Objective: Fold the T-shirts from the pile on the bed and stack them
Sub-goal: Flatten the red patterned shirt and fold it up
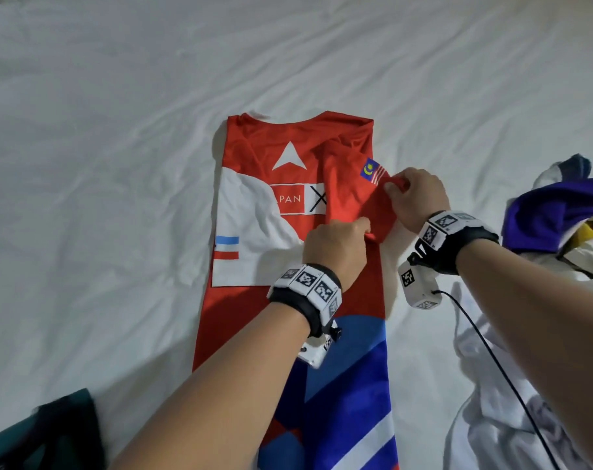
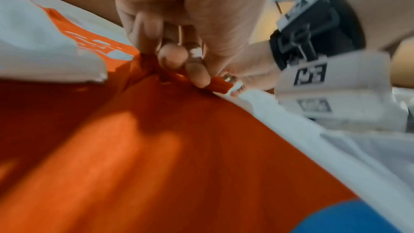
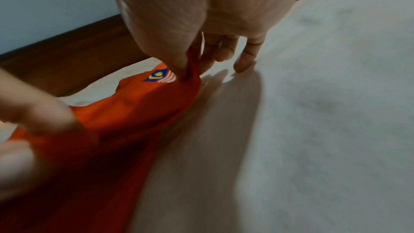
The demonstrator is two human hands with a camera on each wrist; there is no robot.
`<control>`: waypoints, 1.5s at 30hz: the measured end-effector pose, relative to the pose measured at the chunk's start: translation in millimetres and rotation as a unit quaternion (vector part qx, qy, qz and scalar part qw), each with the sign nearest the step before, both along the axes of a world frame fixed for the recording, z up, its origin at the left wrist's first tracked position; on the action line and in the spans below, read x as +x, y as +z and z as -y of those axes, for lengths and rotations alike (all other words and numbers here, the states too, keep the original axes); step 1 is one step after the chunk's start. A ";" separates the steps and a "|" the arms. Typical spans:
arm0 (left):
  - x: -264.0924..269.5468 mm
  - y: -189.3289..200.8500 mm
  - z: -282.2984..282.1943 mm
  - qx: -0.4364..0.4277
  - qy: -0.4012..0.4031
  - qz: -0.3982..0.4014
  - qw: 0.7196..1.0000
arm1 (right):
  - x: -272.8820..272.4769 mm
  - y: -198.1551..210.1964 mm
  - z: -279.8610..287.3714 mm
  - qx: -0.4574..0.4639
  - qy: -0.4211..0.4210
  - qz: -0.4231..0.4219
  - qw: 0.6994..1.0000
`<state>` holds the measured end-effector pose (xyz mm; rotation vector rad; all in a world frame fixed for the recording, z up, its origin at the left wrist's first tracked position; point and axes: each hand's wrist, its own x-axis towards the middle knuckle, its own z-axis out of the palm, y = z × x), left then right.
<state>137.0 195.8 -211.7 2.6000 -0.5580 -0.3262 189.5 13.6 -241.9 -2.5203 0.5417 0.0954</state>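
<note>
A red, white and blue T-shirt [image 1: 271,212] lies face down on the white bed, neck end away from me, its left side folded in. Its right sleeve [image 1: 352,184], which bears a small flag patch [image 1: 373,169], is turned in over the back. My left hand [image 1: 335,245] pinches the sleeve's lower corner [image 2: 215,84]. My right hand [image 1: 413,191] pinches the sleeve's hem beside the flag patch [image 3: 160,75] between thumb and forefinger, its other fingers [image 3: 244,59] loose. The red cloth [image 2: 156,148] fills the left wrist view.
A pile of unfolded shirts, purple [image 1: 556,212] and white [image 1: 512,401], lies at the right. A dark green garment [image 1: 51,432] sits at the bottom left. The white bed sheet [image 1: 119,96] stretches all round. A dark wooden edge [image 3: 67,56] runs past the bed.
</note>
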 end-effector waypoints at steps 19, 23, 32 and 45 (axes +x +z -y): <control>-27.4 -7.0 -90.3 -0.407 0.398 -0.255 0.782 | -115.8 7.7 -83.3 0.299 -0.220 0.056 0.927; -31.7 -18.3 -94.0 -0.352 0.385 -0.218 0.825 | -123.3 6.9 -79.5 0.268 -0.193 0.042 0.943; -25.4 -24.9 -81.1 0.111 0.198 0.086 0.970 | -85.8 8.0 -62.4 0.194 -0.160 0.050 0.966; -31.6 -89.6 -82.6 0.168 0.120 0.082 0.975 | 48.5 -12.0 -34.6 0.243 -0.160 0.023 0.956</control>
